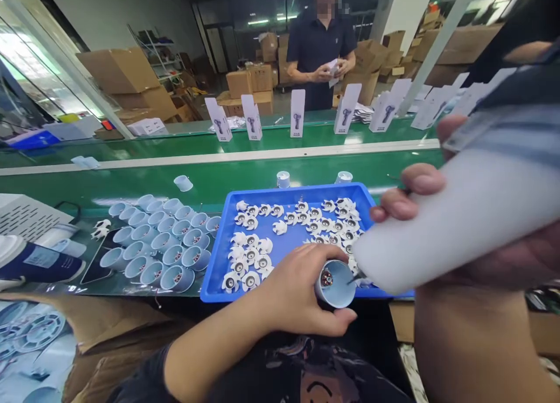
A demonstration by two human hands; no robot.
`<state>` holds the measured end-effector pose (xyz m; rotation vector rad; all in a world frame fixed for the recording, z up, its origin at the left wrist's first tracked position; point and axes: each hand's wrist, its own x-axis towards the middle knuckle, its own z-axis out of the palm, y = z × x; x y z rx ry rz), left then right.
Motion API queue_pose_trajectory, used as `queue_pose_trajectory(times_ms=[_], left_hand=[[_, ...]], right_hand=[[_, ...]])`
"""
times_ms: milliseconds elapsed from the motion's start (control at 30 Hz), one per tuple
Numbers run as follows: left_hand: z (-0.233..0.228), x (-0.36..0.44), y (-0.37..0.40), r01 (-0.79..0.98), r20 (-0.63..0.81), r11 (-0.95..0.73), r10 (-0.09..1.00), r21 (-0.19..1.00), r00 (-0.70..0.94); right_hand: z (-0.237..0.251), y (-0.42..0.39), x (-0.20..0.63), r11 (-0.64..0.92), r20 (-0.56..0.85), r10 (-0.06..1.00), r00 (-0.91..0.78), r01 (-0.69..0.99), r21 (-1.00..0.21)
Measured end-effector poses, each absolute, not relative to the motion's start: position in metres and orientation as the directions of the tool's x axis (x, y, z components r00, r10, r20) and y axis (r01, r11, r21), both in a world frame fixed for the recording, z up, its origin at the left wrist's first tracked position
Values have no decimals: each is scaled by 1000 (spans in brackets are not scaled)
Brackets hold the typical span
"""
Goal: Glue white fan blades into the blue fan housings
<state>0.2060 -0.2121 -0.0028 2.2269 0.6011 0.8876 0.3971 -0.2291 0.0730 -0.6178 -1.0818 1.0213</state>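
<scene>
Small pale-blue cup (336, 283), round and open-mouthed, held on its side with the mouth facing the camera, above the near edge of a blue tray; a dark fitting sits inside it at the bottom. Large white bottle (455, 222), smooth and tapered, tilted downward to the left, its thin metal tip reaching the cup's rim.

A blue tray (214, 274) near the bench's front edge holds white impellers (251, 254). Left of it, pale cups (157, 239) stand in rows. Along the green belt's (131, 184) far edge stand white boxes (297, 112). Beyond it a person (321, 47) faces cardboard cartons (118, 70).
</scene>
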Motion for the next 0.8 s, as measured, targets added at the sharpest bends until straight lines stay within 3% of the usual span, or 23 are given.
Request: queue_pose_trajectory(times_ms=[100,367,600,700,800], left_hand=[[3,216,-213,190,432,-703,602,685,671],[4,226,-215,130,415,-671,586,730,696],[12,230,-216,208,299,-626,604,751,738],[11,219,-211,309,169,-580,626,754,761],[-4,186,-194,538,23,-474,765,697,643]], right_hand=[[80,-226,375,448,453,884,113,-481,-754],[71,-235,380,464,434,884,171,-420,-780],[74,-236,381,439,401,898,179,-399,-805],[69,-235,394,431,374,902,217,-368,-824],[45,-240,433,403,324,899,294,-265,-876]])
